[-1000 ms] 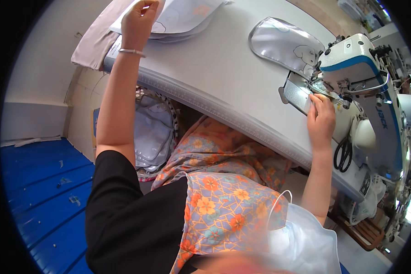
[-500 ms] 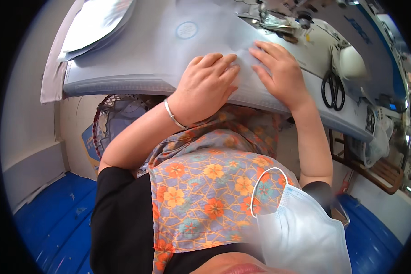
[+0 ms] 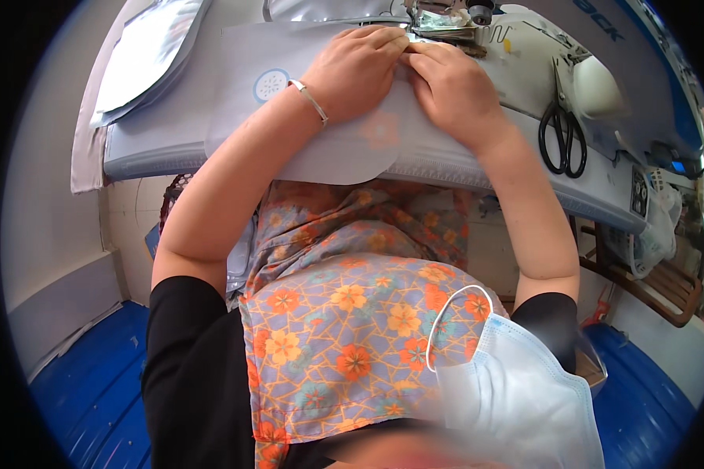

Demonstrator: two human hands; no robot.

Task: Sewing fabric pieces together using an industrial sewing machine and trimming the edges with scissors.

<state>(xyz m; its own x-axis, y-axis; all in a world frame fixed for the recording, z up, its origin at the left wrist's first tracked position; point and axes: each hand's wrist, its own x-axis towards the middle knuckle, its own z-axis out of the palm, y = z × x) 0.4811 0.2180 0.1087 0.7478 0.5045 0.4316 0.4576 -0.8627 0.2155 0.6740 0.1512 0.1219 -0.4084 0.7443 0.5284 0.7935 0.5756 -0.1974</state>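
A thin, see-through whitish sheet (image 3: 328,148) with a round blue-rimmed print lies across the sewing table, its rounded near end hanging over the front edge. My left hand (image 3: 360,72), a bracelet at its wrist, rests on the sheet with fingers bent and closed at the far edge. Against its fingertips, my right hand (image 3: 455,90) has its thumb and fingers pinched at that same edge. Both sets of fingertips are just in front of the sewing machine's needle area (image 3: 446,30). The bit of sheet between the fingers is mostly hidden.
Black-handled scissors (image 3: 562,139) lie right of my right hand, beside the sewing machine's body (image 3: 641,70). A stack of whitish pieces (image 3: 149,59) sits at the table's far left. A clear plastic bag (image 3: 655,230) hangs at the right end. A face mask (image 3: 516,391) hangs before my chest.
Both hands have moved away from me to the machine's needle area and come together. The sheet's print has shifted left and nearer, and its rounded end now shows over the table edge.
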